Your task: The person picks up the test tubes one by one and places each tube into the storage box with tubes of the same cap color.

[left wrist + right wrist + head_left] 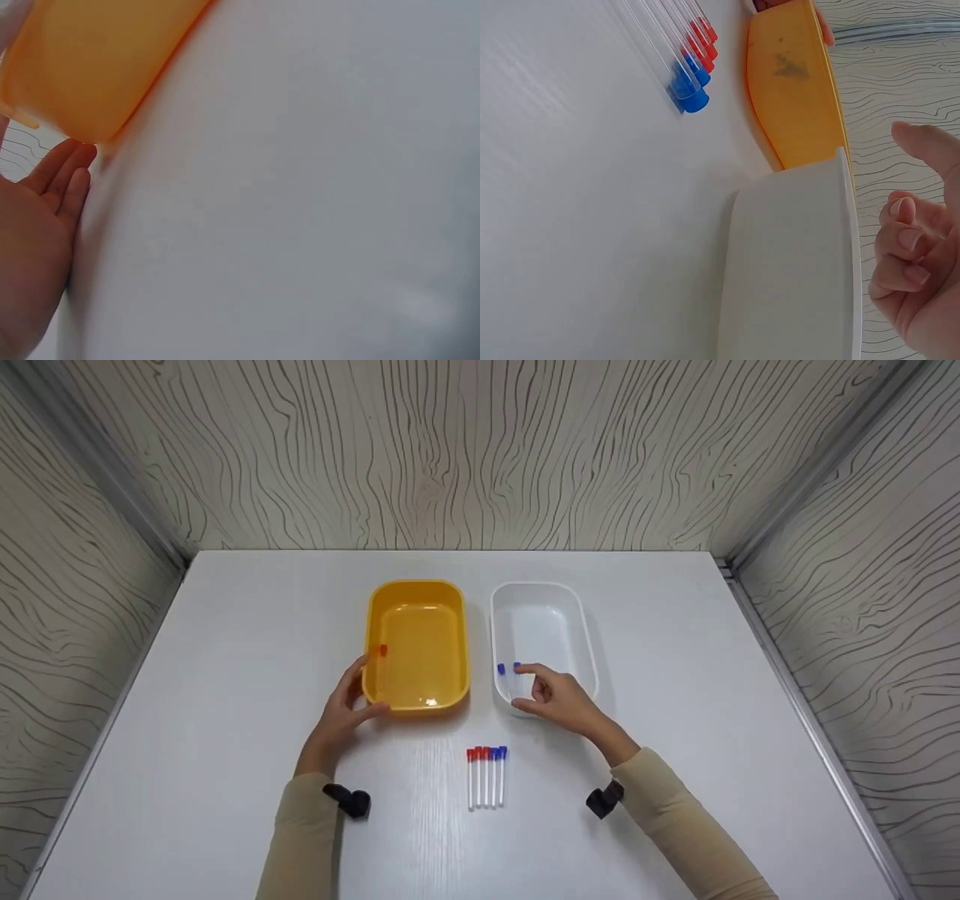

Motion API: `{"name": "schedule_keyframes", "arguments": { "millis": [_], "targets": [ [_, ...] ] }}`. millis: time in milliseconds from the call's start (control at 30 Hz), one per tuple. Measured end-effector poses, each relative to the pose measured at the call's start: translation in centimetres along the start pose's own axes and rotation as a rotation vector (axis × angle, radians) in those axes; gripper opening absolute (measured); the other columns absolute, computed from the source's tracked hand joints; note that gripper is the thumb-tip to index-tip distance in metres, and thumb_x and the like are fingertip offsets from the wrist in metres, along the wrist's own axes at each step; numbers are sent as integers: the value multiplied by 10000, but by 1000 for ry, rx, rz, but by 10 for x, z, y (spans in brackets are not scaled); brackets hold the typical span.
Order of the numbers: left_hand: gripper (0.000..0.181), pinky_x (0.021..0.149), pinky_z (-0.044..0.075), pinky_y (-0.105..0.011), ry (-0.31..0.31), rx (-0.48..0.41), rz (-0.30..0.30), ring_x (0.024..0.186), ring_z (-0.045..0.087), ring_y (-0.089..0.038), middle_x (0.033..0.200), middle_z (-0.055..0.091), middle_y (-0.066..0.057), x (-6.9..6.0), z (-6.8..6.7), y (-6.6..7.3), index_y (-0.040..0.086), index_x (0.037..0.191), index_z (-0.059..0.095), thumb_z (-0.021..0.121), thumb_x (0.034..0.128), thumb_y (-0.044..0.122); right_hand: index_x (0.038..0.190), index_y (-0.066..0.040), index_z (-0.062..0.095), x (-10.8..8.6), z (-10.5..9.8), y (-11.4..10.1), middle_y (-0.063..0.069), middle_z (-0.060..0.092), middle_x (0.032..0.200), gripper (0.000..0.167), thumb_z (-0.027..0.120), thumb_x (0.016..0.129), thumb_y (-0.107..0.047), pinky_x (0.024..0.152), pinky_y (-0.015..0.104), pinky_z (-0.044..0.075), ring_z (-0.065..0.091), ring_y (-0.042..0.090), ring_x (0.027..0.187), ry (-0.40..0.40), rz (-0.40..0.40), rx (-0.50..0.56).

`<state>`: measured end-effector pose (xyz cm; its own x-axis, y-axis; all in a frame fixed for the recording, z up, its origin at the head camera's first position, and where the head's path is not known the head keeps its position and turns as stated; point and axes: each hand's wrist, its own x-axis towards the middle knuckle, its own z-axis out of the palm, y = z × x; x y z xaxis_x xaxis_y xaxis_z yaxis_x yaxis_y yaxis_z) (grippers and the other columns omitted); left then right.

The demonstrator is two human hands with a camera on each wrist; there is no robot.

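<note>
My left hand (346, 712) is at the near-left corner of a yellow tray (463, 660). Its thumb lies by the near rim, and other fingers extend along the outer wall. A red-capped clear tube (383, 651) lies inside that tray, close to this hand. Over the near end of a white tray (589, 645) is my right hand (559, 701), thumb and index finger spread apart, remaining fingers curled. One blue-capped tube (502, 669) leans inside the white tray. Another blue cap (517, 665) shows at the index fingertip; no tube appears between the fingers in the right wrist view.
A row of several clear tubes (486, 780) with red and blue caps lies on the white table (225, 675) in front of the trays. The two trays stand side by side with a narrow gap. Wood-patterned panels (450, 457) enclose the back and sides.
</note>
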<state>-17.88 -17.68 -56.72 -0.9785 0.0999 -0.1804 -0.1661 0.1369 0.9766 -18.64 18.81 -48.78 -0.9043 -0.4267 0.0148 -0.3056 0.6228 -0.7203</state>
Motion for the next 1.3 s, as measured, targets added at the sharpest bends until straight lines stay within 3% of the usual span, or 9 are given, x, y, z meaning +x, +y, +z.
{"name": "schedule_keyframes", "arguments": {
  "millis": [300,533,1067,1300],
  "targets": [
    [865,1246,150,-522,6,0,-24,1397,364,-177,1530,378,45,2,-1,-3,426,1468,278,793,775,366,1220,-15,581,-15,6,-7,69,535,681,453,732,847,-224,545,135,363,400,-26,582,-34,-69,70],
    [831,1237,198,-508,-1,-29,59,1358,392,-216,1500,413,-37,4,-1,-6,355,1477,301,771,811,192,1215,-25,588,-25,13,-8,53,503,651,447,742,837,-209,544,128,359,388,-29,573,-61,-89,120],
    [834,1236,194,-517,10,-20,-5,1383,376,-197,1513,399,12,3,-1,-2,408,1462,299,784,797,274,1226,-27,582,-39,36,-2,51,519,685,497,760,820,-253,552,118,360,392,-28,592,-161,-52,94],
    [834,1242,169,-519,4,-19,-6,1396,362,-202,1528,382,8,1,-1,-1,397,1472,287,776,807,273,1233,-43,584,-44,46,-1,36,521,676,528,773,805,-288,548,124,367,391,-39,600,-203,-50,70]
  ]
}}
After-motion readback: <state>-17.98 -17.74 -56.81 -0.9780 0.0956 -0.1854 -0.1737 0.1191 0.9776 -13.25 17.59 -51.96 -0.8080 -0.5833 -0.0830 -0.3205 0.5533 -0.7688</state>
